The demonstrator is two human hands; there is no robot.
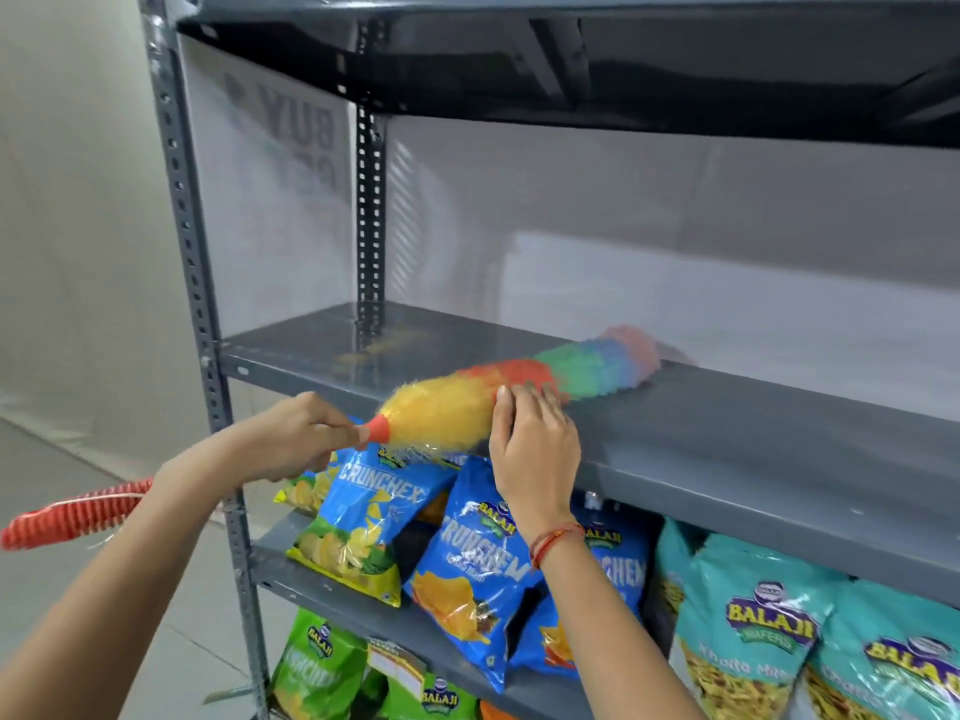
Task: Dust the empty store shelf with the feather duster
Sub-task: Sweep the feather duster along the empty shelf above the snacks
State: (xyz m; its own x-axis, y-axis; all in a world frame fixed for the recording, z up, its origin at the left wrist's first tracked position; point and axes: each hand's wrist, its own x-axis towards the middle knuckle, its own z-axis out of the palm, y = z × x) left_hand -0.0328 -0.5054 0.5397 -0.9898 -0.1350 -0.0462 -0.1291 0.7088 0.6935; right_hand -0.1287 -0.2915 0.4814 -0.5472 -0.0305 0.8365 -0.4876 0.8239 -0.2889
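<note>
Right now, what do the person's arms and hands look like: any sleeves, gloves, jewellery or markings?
Both forearms are bare as far as the frame shows, with no sleeves in view. Neither the left hand nor the right hand wears a glove. The right wrist carries a thin red and orange thread bracelet. No watch, rings or other markings show on either hand.

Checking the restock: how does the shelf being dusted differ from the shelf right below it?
The dusted shelf carries only the feather duster; the lower shelf is packed with snack bags. Its top surface shows bare; the lower shelf's is mostly covered. Some crumb-like specks lie near its left post. Both are grey metal.
</note>
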